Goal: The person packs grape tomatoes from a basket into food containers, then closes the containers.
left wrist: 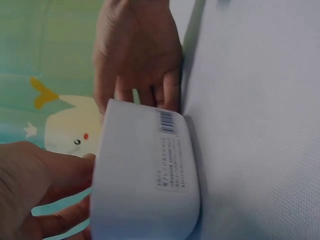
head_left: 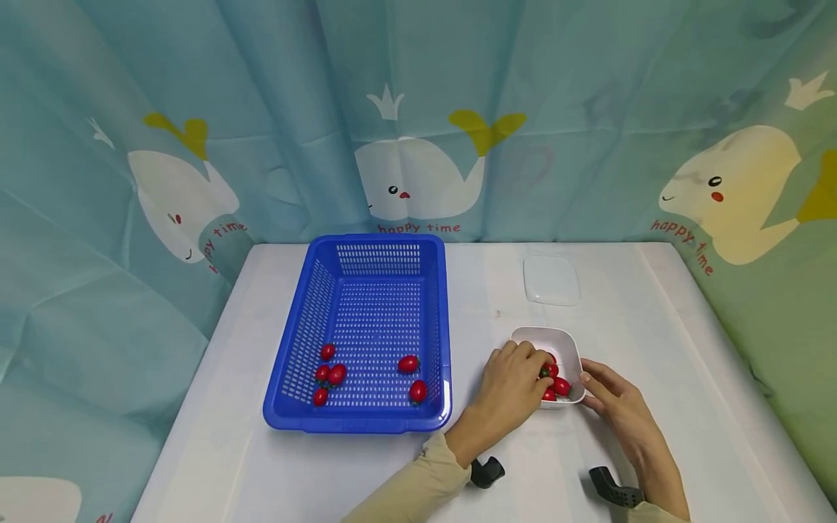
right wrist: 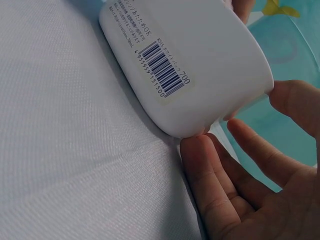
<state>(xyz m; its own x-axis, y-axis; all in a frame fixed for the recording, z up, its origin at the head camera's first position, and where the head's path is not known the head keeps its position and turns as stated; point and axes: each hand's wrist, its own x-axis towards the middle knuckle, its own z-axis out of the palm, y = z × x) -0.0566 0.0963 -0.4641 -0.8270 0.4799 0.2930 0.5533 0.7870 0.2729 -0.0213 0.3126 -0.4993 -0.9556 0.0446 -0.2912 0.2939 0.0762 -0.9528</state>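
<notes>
In the head view a small white plastic container (head_left: 546,337) stands on the table with several red cherry tomatoes (head_left: 561,386) inside. My left hand (head_left: 516,381) reaches over its left rim, fingers bent down among the tomatoes; the fingertips are hidden, and I cannot tell whether they pinch one. At the opposite side my right hand (head_left: 617,399) holds the container, thumb at the rim and fingers against the outer wall. The right wrist view shows these fingers at the corner, beside a printed barcode label (right wrist: 162,70). Left of the container, a blue plastic basket (head_left: 358,421) holds several cherry tomatoes (head_left: 336,375).
A clear, rounded-square lid (head_left: 551,280) lies behind the container. White cloth covers the table (head_left: 654,327). A blue-green curtain (head_left: 275,87) with whale prints hangs along the back and sides. Black wrist straps (head_left: 615,488) sit near both wrists.
</notes>
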